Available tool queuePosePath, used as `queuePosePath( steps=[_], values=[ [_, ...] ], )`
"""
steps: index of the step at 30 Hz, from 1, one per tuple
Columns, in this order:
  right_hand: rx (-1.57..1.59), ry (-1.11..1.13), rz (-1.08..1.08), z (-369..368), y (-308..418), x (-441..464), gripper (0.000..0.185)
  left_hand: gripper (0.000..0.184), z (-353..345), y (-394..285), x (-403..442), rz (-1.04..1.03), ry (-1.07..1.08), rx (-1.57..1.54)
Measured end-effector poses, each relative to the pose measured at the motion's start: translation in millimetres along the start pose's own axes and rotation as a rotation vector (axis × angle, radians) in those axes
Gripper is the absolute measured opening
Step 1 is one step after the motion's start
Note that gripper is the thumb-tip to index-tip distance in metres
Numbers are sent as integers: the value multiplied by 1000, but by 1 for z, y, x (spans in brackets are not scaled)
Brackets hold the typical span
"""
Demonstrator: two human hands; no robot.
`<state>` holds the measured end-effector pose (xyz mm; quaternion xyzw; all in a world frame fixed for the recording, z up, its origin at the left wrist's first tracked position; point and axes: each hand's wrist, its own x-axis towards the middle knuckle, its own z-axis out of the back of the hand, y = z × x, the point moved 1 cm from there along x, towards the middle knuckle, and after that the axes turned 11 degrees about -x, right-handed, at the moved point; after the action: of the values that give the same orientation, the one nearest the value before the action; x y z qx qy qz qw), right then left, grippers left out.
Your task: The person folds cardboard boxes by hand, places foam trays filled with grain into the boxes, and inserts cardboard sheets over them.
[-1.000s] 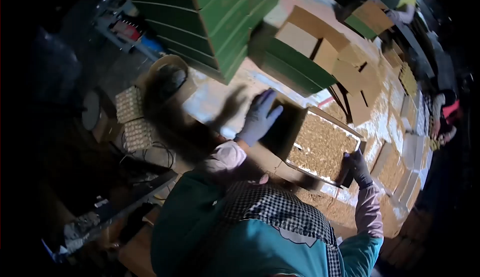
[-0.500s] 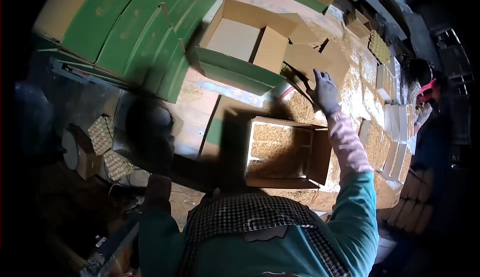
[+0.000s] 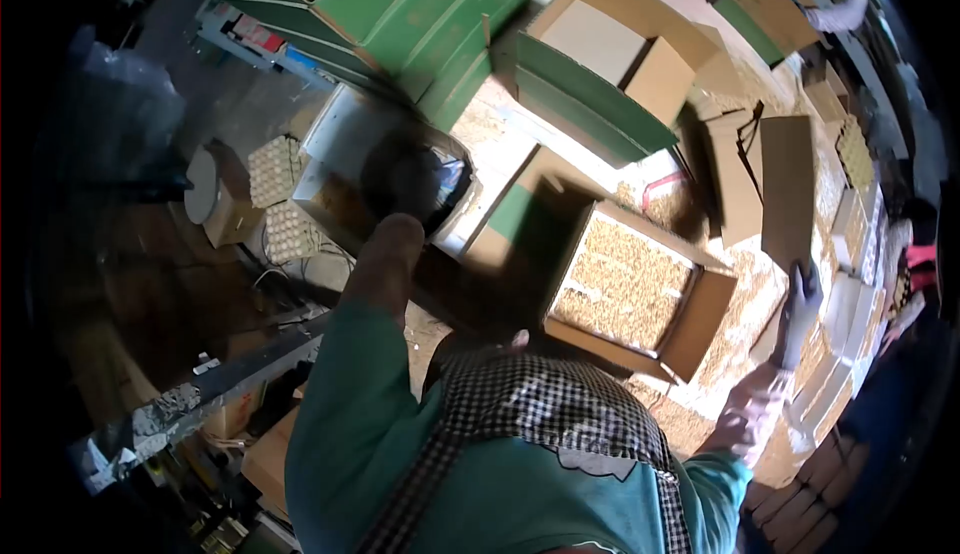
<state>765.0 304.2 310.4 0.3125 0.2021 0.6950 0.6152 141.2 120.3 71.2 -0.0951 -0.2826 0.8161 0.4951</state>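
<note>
My right hand (image 3: 798,309), in a grey glove, grips the lower edge of a flat brown cardboard piece (image 3: 787,189) at the right of the table. My left hand (image 3: 405,179) reaches over a pale open-topped container (image 3: 335,139); it is dark and blurred, so its fingers cannot be made out. Something small and blue lies beside it. Between my arms stands an open carton (image 3: 700,324) containing a layer of loose golden-brown grain-like material (image 3: 625,279). More bent cardboard (image 3: 735,179) leans close to the held piece.
A green-sided open box (image 3: 590,114) stands farther back, beside stacked green cartons (image 3: 400,14). Egg trays (image 3: 275,169) lie at the left. Long pale boxes (image 3: 845,319) line the right edge. Another person's gloved hand (image 3: 840,9) touches a box at the far right.
My right hand has moved right and closer to me, now with the cardboard piece standing up in it. My left arm has stretched forward to the pale container. The view has turned and shifted.
</note>
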Motion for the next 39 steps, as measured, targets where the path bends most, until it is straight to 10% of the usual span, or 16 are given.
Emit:
queuePosePath(
  steps=[3, 7, 9, 10, 12, 14, 17, 20, 26, 27, 30, 32, 33, 34, 37, 39],
  values=[
    [246, -137, -133, 30, 1, -74, 25, 21, 13, 11, -1, -274, 63, 450],
    [278, -378, -83, 13, 24, -143, 37, 20, 100, -144, -18, -580, -5, 148],
    [104, -370, 349, -12, 58, -148, 60, 20, 99, -235, -45, -874, -124, 225],
    [-48, -307, 516, -19, 103, -146, 58, 21, 91, -274, -60, -881, 18, -594],
    [-116, -106, 611, -44, 124, -154, 46, 22, 54, -315, -106, -808, 524, -114],
    [-455, 206, 771, -60, 110, -155, 36, 21, 44, -293, -120, -922, 369, -197],
    [-616, 507, 640, -59, 65, -165, 32, 10, 92, -287, -106, -917, 489, -253],
    [-819, 766, 659, -76, 61, -162, 30, 15, 147, -305, -77, -855, -56, -361],
    [-432, 810, 526, -28, 105, -140, 46, 37, 44, -301, -113, -1131, 783, 256],
    [-166, 654, 293, -7, 103, -139, 45, 43, 48, -282, -109, -1223, 546, -124],
    [-413, 334, 109, -5, 47, -127, 53, 50, 76, -247, -92, -550, 236, -722],
    [147, 735, 21, -55, 32, -126, 64, 78, 41, -236, -89, 25, 729, -1051],
    [-177, 679, 326, -88, 27, -130, 66, 93, 19, -231, -86, 169, 941, -1067],
    [-501, 596, 623, -109, 26, -135, 69, 104, 23, -270, -96, 273, 1008, -1057],
    [-301, 387, 370, -94, 24, -123, 88, 88, -55, -247, -114, 86, 496, -868],
    [-414, 278, 60, -126, -36, -144, 102, 76, -46, -243, -116, 123, 577, -906]
  ],
)
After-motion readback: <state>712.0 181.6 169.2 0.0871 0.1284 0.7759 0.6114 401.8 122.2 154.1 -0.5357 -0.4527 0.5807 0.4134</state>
